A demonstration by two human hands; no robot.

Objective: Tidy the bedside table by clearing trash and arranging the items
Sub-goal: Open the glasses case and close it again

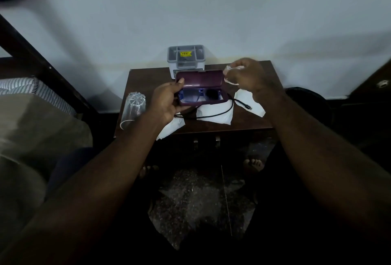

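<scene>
The spectacle case (201,83), dark purple, is sitting open over the middle of the worktop (251,122), lid raised toward the wall. Whether its base is touching the surface cannot be told from here. Blue-framed glasses (190,95) are lying inside the lower half, with a dark round item (212,94) beside them at the right end.

The left hand (167,101) is gripping the left end of the case: the thumb is pressing on the lid's corner and the fingers are curling under the base. The right hand (250,76) is hovering just beside the right end of the lid, fingers closed together on a crumpled piece of clear wrapper (229,75).

A black cable (215,114) is running under the front of the case and ending in a plug at the right. It is lying across a white tissue (219,118). A second tissue (171,126) is overhanging the front left edge, and a third (257,109) is lying at the right, partly under the right wrist.

A clear drinking glass (133,110) is lying on its side at the left edge of the worktop. A grey and white organiser box (186,58) with a yellow sticker is standing at the back, against the wall, directly behind the case lid.

A bed with striped fabric (25,87) is standing to the left.
</scene>
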